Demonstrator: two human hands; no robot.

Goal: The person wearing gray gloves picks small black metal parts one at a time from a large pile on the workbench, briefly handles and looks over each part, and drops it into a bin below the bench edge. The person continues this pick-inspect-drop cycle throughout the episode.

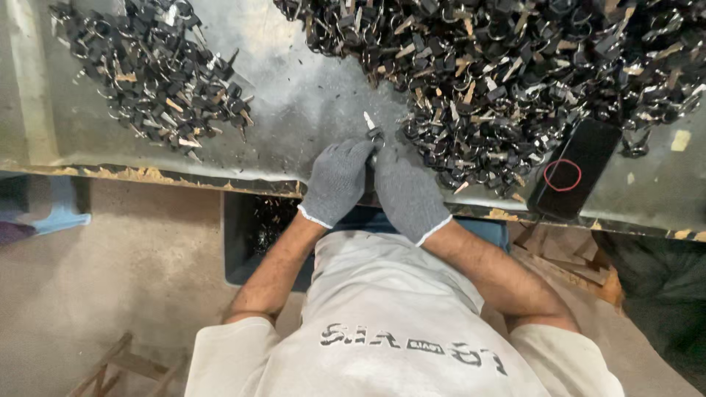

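hands together at bench edge (220,170): left hand (337,180) and right hand (406,192) both clamp one key (370,125), blade poking up. risk: gloved grip slips, key drops into bin (239,250) below, or elbow nudges big key pile (507,81).

Two heaps of black-headed keys, one small (158,73) and one large (507,81); two gloved hands, left (337,182) and right (408,195); one phone (577,169); one bin (243,242)

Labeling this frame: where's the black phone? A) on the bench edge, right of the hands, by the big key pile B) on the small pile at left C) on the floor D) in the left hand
A: the black phone lies flat at the bench edge, right of both gloved hands, touching the large pile of keys.
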